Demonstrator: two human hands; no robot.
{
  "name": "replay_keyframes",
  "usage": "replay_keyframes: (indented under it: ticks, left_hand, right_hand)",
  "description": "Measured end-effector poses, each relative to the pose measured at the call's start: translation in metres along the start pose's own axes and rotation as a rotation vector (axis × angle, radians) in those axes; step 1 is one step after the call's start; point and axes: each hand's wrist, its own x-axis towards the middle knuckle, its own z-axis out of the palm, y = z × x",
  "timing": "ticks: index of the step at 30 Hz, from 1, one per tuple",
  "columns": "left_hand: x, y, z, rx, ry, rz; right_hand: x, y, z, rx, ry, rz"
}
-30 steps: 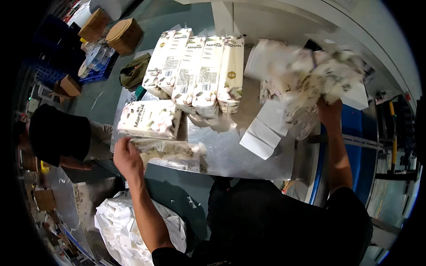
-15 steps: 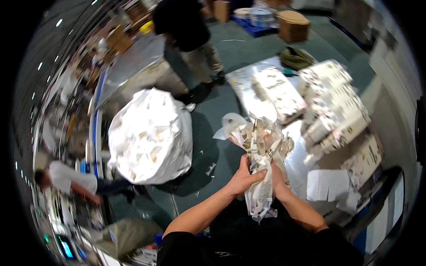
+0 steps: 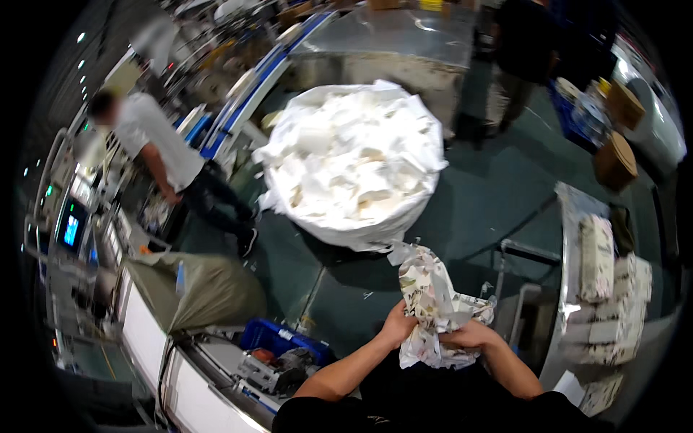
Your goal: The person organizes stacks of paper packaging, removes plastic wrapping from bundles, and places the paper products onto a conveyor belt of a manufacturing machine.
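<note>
A crumpled bundle of printed white plastic wrapping film is bunched up in front of my body. My left hand grips its left side, fingers curled into the film. On the other side my right hand is closed round the lower folds; its fingertips are partly hidden by the plastic. Just beyond the bundle stands a large white bulk bag, heaped with white paper scraps. The film's upper end comes close to the bag's near edge.
At the right, a metal table carries wrapped packs. A blue crate and a machine under an olive cover lie at the lower left. One person stands left, another at the back right. Scraps dot the green floor.
My view has turned left, away from the table of packs, so the white bag is now straight ahead. Both hands still hold the film, now gathered in a different shape.
</note>
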Motion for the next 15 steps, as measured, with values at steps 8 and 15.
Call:
replay_keyframes:
  ticks: [8, 15]
  left_hand:
    - [0.006, 0.08, -0.2, -0.177, 0.703, 0.327]
    - [-0.126, 0.196, -0.424, 0.607, 1.764, 0.689]
  right_hand:
    - [0.157, -0.043, -0.023, -0.044, 0.201, -0.04]
    - [0.344, -0.027, -0.028, -0.307, -0.103, 0.008]
